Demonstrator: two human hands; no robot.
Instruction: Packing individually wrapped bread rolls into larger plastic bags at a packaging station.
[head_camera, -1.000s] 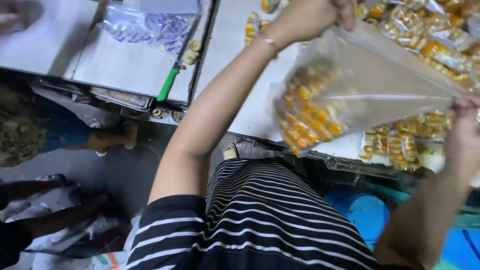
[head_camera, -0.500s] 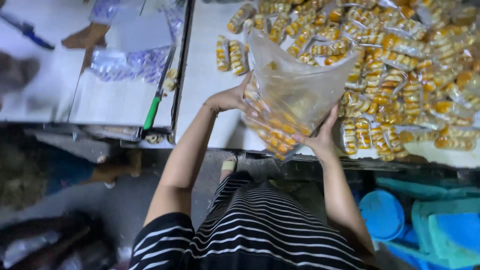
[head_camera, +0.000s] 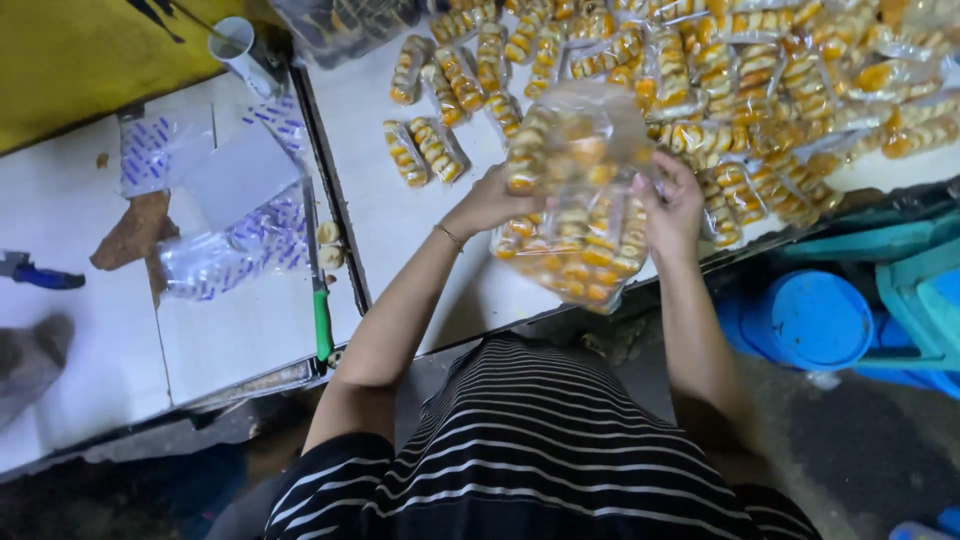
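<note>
A clear plastic bag (head_camera: 580, 215) stuffed with small yellow-orange wrapped snack packs rests at the near edge of the white table (head_camera: 420, 240). My left hand (head_camera: 492, 198) grips the bag's left side near its top. My right hand (head_camera: 672, 205) holds its right side, fingers spread over the plastic. The bag's mouth points away from me, towards a heap of loose snack packs (head_camera: 700, 70) covering the far right of the table. Several separate packs (head_camera: 430, 150) lie to the left of the bag.
A green-handled knife (head_camera: 319, 290) lies along the gap between the two tables. Empty printed plastic bags (head_camera: 225, 235) and a white cup (head_camera: 240, 50) are on the left table. A blue bucket lid (head_camera: 815, 320) and teal crates (head_camera: 900, 260) stand on the floor, right.
The bag came down from being held up in the air and now sits on the table edge. Both hands closed in around its upper part, gathering the plastic.
</note>
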